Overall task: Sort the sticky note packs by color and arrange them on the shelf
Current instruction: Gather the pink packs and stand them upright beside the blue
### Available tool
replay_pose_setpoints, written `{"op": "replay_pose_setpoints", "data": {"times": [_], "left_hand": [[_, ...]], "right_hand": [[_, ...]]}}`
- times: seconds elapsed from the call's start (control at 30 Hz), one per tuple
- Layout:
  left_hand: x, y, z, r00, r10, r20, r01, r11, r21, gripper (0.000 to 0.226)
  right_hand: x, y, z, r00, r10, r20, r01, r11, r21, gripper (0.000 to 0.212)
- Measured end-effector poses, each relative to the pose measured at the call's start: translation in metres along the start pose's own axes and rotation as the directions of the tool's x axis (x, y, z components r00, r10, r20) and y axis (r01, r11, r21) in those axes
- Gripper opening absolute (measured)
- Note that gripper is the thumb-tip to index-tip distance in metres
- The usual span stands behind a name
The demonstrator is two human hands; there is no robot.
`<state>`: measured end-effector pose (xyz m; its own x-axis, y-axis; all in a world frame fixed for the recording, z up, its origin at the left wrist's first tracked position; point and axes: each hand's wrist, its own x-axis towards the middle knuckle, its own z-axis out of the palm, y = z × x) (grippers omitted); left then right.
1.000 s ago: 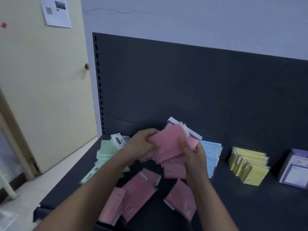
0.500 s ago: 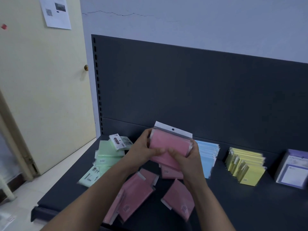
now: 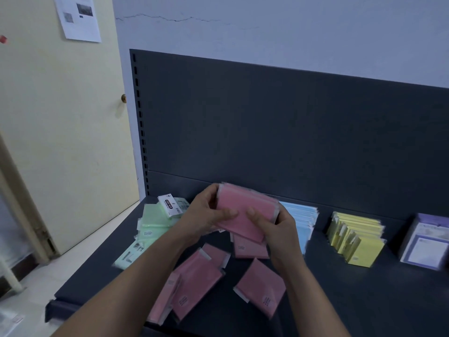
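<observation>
Both my hands hold a stack of pink sticky note packs [image 3: 243,210] above the dark shelf [image 3: 364,300]. My left hand [image 3: 206,215] grips its left end with the thumb across the front, and my right hand [image 3: 274,227] grips the right end. Loose pink packs [image 3: 196,280] lie scattered on the shelf below, one more pink pack [image 3: 262,285] to the right. A messy pile of green packs [image 3: 150,222] lies at the left. Blue packs [image 3: 303,220], yellow packs [image 3: 357,237] and purple packs [image 3: 425,244] stand in rows to the right.
The shelf's tall dark back panel [image 3: 291,130] rises behind the packs. A cream door [image 3: 60,130] with a paper notice is at the left, with pale floor [image 3: 48,276] below the shelf's left edge.
The pink stack has been squared up between both hands and turned flatter, its white header no longer sticking up. Both hands sit a little lower and closer together.
</observation>
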<state>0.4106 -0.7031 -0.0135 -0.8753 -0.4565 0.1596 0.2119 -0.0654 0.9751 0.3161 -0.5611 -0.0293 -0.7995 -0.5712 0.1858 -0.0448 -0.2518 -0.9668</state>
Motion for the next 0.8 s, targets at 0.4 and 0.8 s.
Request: {"op": "replay_pose_setpoints", "data": {"times": [0.4, 0.8], "left_hand": [[0.034, 0.004, -0.006, 0.999, 0.031, -0.041, -0.026, 0.993, 0.119, 0.03], [0.048, -0.067, -0.02, 0.938, -0.347, -0.018, 0.014, -0.015, 1.0, 0.04]], "right_hand": [[0.024, -0.004, 0.0, 0.998, -0.063, 0.018, 0.064, 0.994, -0.092, 0.029], [0.029, 0.015, -0.012, 0.981, -0.065, -0.184, 0.019, 0.969, -0.245, 0.019]]}}
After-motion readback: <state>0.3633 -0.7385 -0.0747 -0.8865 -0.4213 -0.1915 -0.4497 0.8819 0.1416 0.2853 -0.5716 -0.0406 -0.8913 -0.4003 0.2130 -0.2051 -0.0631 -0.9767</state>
